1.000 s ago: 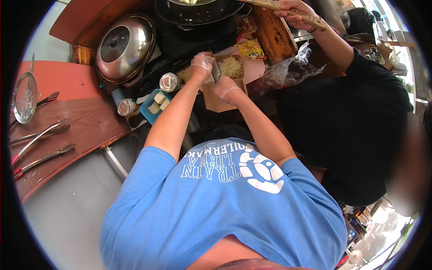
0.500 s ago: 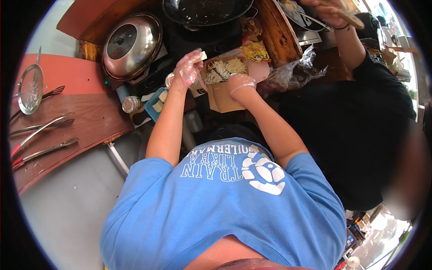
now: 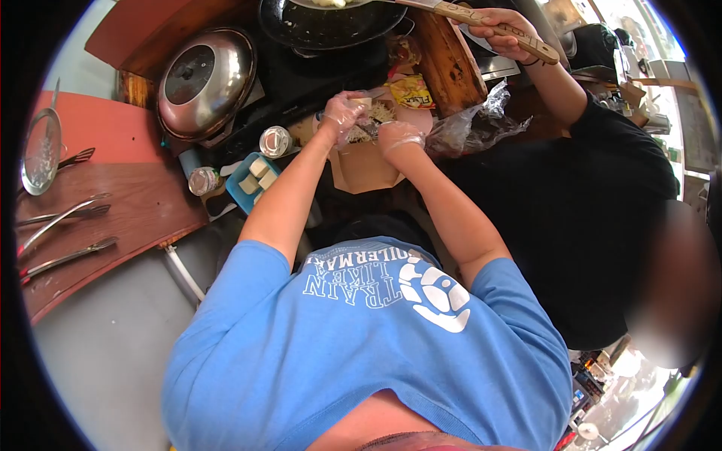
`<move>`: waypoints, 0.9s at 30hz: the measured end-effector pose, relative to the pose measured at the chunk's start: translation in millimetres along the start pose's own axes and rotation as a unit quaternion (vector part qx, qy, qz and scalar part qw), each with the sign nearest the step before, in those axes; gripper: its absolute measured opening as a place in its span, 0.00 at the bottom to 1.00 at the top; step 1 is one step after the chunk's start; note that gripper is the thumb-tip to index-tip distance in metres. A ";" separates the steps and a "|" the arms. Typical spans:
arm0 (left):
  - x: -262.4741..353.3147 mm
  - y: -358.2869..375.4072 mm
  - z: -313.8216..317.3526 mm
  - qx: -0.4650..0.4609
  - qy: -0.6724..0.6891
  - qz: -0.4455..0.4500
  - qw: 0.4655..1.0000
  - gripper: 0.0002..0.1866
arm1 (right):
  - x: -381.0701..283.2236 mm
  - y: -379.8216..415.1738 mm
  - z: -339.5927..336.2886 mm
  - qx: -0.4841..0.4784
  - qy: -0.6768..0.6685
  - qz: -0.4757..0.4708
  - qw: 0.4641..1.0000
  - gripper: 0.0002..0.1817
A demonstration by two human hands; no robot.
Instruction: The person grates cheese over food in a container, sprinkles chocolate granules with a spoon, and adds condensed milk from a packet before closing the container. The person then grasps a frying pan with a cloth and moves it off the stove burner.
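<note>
Here in the middle sits the open brown cardboard box (image 3: 366, 169), its flap folded out toward the body, and it's there, I'd judge, to catch the pale thin shreds (image 3: 383, 112) heaped inside. Right above it, the left hand (image 3: 344, 113), in a clear plastic glove, is gripping a pale rectangular block (image 3: 362, 103), pinched near one end, likely to keep fingertips off the rough metal. The gloved right hand (image 3: 401, 137) is curled at the box's edge, apparently clenched on the end of a narrow grey metal grater (image 3: 370, 129), bracing it over the shreds; its exact grip is hidden.

Out to the left, a blue plastic tub (image 3: 233, 184) holds more white chunky blocks (image 3: 259, 166), handy for the left arm. Beyond the box, a yellow printed packet (image 3: 411, 92); farther up, a co-worker's hand (image 3: 502, 35) holds a long wooden handle (image 3: 526, 43) beside the black wok (image 3: 331, 28).
</note>
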State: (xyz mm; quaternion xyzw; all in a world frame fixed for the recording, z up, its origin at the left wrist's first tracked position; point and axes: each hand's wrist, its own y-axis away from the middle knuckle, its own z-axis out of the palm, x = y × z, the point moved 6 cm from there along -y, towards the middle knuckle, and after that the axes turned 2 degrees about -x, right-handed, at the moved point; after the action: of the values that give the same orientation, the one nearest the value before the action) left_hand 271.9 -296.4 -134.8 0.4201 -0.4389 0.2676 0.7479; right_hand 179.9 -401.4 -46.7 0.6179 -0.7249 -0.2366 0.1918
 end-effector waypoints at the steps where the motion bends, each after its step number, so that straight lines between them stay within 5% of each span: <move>1: -0.8 -3.8 -5.8 0.016 -0.044 0.011 0.999 0.18 | -0.6 0.6 0.0 0.000 0.001 0.000 1.000 0.14; 5: 4.6 19.4 -8.3 0.086 0.046 0.052 0.994 0.17 | -10.2 -0.1 0.1 -0.023 0.014 -0.018 0.999 0.14; 9: -10.6 33.6 -7.2 0.050 0.035 0.043 0.997 0.19 | -19.2 10.3 -11.5 -0.019 0.015 -0.040 0.999 0.14; 11: -24.1 26.5 -36.3 0.157 -0.061 0.091 0.981 0.19 | -20.3 18.8 -13.9 -0.030 0.019 -0.033 0.999 0.14; 13: -7.2 45.9 -23.2 0.179 0.020 0.041 0.983 0.18 | -19.3 25.8 -20.5 -0.039 0.027 -0.028 0.999 0.14; 15: -7.7 53.0 0.8 0.045 0.228 0.021 0.972 0.18 | -18.9 32.1 -27.5 -0.042 0.032 -0.019 0.998 0.14; 16: -9.2 54.2 2.9 0.026 0.180 0.013 0.983 0.18 | -17.1 30.7 -27.3 -0.040 0.034 -0.022 0.998 0.14; 17: -15.0 49.7 -1.8 0.027 0.181 0.015 0.983 0.18 | -13.9 28.5 -24.2 -0.044 0.036 -0.023 0.998 0.14; 19: -23.0 41.3 -30.7 0.169 0.025 0.068 0.983 0.18 | -12.9 27.6 -20.4 -0.048 0.041 -0.026 0.998 0.14; 21: -17.9 46.9 -26.1 0.163 0.097 0.069 0.980 0.17 | -9.6 27.8 -20.7 -0.036 0.065 -0.003 0.997 0.15; 23: 7.6 69.1 15.7 0.031 0.264 0.064 0.962 0.18 | -9.3 28.3 -19.4 -0.020 0.057 -0.001 0.998 0.15; 25: -17.4 53.9 11.3 0.006 0.264 0.056 0.963 0.18 | -9.8 26.5 -18.8 0.004 0.047 -0.001 0.999 0.14; 27: -18.5 43.3 -16.3 0.148 0.013 0.091 0.985 0.17 | -9.4 27.3 -17.3 0.004 0.040 -0.007 0.999 0.14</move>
State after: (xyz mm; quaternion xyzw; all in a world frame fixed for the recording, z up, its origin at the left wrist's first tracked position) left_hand 236.9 -261.0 -138.3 0.4810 -0.4211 0.4022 0.6554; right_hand 169.3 -390.5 -16.7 0.6330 -0.7129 -0.2102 0.2166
